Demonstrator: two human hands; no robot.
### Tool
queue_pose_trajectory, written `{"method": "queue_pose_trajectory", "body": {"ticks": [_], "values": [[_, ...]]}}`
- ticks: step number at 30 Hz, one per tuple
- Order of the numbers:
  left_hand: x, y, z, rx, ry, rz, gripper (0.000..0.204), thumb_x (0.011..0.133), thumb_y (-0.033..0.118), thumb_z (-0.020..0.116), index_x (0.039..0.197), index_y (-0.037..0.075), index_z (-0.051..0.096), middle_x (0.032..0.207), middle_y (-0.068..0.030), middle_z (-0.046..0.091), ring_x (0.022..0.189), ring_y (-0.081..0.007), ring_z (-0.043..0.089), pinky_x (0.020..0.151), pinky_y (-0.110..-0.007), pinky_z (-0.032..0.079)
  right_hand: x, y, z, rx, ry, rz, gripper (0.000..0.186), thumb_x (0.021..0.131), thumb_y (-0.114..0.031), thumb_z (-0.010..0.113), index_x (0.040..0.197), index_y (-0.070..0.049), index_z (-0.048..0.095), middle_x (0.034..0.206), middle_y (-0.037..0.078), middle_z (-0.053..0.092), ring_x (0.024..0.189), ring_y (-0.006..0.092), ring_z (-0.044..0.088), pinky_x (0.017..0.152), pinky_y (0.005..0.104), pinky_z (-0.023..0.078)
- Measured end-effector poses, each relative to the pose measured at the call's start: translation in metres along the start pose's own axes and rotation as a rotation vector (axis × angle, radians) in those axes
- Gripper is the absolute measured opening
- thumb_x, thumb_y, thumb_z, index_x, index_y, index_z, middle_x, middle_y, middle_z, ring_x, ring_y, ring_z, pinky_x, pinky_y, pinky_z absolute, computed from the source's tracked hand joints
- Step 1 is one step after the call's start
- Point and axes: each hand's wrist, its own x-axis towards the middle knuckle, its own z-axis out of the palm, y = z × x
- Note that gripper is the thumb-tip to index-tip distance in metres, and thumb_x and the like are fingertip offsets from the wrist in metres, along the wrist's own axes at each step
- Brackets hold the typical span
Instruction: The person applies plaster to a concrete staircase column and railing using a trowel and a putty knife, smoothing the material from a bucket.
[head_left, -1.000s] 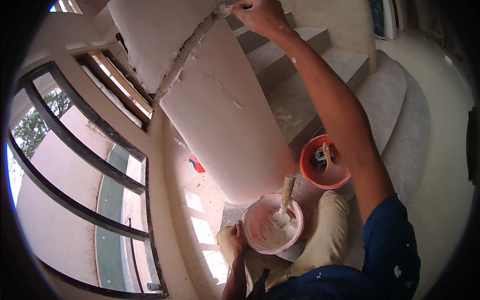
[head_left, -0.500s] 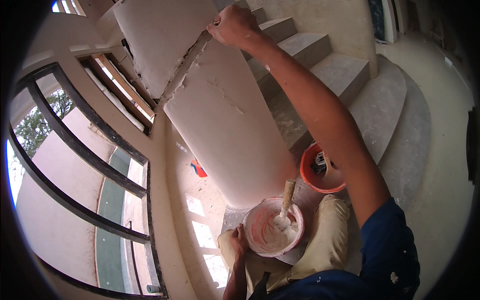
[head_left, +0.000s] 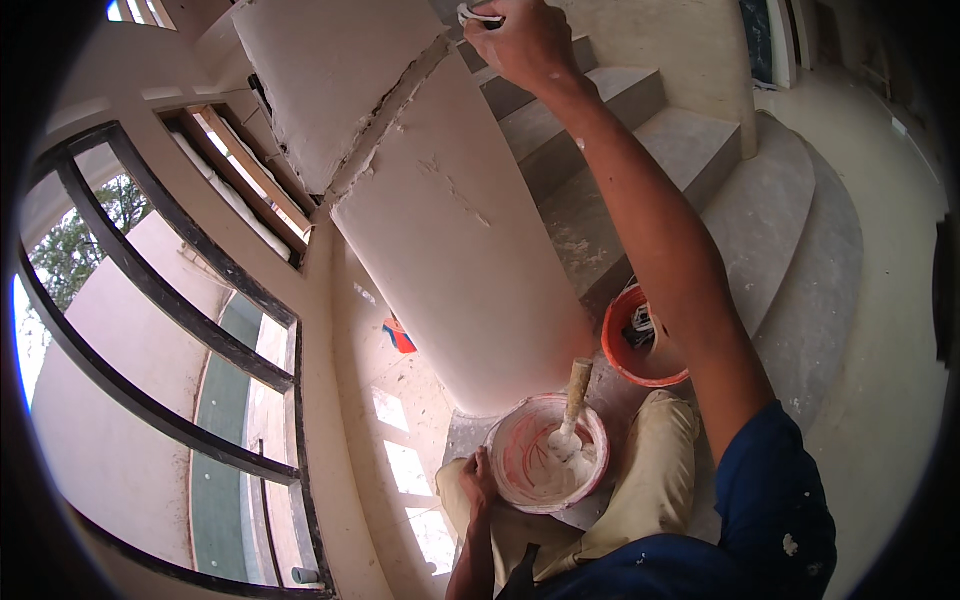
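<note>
My right hand point(head_left: 525, 45) is raised beside the far edge of a white plastered wall point(head_left: 440, 260), its fingers closed on a thin, paste-smeared scraper point(head_left: 478, 16) that shows only in part. A rough, open crack point(head_left: 385, 120) runs slantwise across the wall, and the hand is to the right of its upper end. At the bottom, my left hand point(head_left: 480, 478) grips the rim of a pinkish bucket point(head_left: 505, 497) between my knees. White paste coats the inside of the bucket. A trowel point(head_left: 576, 395) with a wooden handle stands in the paste, leaning on the far rim.
An orange-red bucket point(head_left: 612, 350) with things inside stands right of my knee, partly behind my right arm. Grey stairs point(head_left: 640, 165) rise beyond the wall. A dark-framed window point(head_left: 180, 340) fills the left side. A small orange-and-blue object point(head_left: 399, 336) lies on the floor.
My right hand has moved right and up, away from the upper end of the crack, with the scraper in it. My left hand stays on the bucket rim.
</note>
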Motion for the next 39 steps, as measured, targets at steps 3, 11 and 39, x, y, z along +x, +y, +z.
{"method": "queue_pose_trajectory", "body": {"ticks": [3,11,39], "values": [[-0.001,-0.002,0.008,-0.089,0.084,0.072,0.053,0.103,0.043,0.052,0.091,-0.006,0.067,0.063,-0.0097,0.054,0.062,-0.0152,0.046,0.058,-0.037,0.039,0.008,0.008,0.019,-0.041,0.015,-0.165,0.025,0.086,-0.029,0.071,0.089,-0.005,0.078,0.084,0.021,0.073,0.084,0.0407,0.071,0.076,0.0477,0.055],[-0.005,0.004,0.003,-0.09,0.062,0.003,0.052,0.103,0.043,0.051,0.086,-0.005,0.065,0.06,-0.0107,0.054,0.06,-0.0163,0.044,0.057,-0.039,0.038,0.011,0.022,0.036,-0.045,-0.118,-0.085,0.028,0.085,-0.031,0.072,0.096,-0.005,0.078,0.086,0.02,0.074,0.083,0.0383,0.072,0.079,0.0434,0.057],[-0.003,0.003,0.005,-0.039,0.03,-0.03,0.052,0.103,0.043,0.052,0.096,-0.006,0.069,0.066,-0.0145,0.06,0.064,-0.0163,0.05,0.06,-0.038,0.042,0.015,0.031,0.035,-0.016,-0.09,0.071,0.033,0.085,-0.034,0.073,0.098,-0.005,0.078,0.089,0.019,0.075,0.086,0.0317,0.073,0.08,0.0417,0.056]]}}
